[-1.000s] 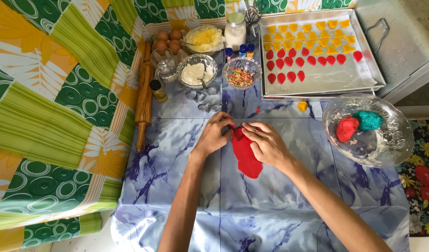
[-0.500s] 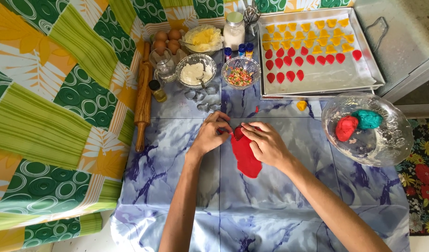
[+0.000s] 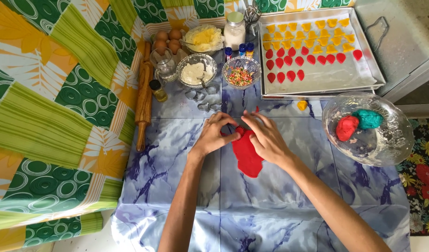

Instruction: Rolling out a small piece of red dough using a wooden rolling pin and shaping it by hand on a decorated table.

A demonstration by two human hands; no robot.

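A flat sheet of red dough [image 3: 248,156] lies on the blue marbled mat [image 3: 270,200]. My left hand [image 3: 215,134] and my right hand [image 3: 265,135] meet at the sheet's top edge. The fingertips of both pinch a small red dough piece [image 3: 239,131] there, and their fingers hide part of the dough. At the back right, a metal baking tray [image 3: 368,56] carries several small yellow and red dough shapes.
A glass bowl [image 3: 391,140] at right holds a red and a teal dough lump. Behind my hands sit metal cookie cutters [image 3: 202,95], a flour bowl [image 3: 195,72], a sprinkles bowl [image 3: 241,72], eggs [image 3: 167,39] and a jar [image 3: 234,29]. A wooden rolling pin [image 3: 143,93] lies left.
Both hands have stayed at the top edge of the red dough, with only small finger movements. The dough sheet has not moved.
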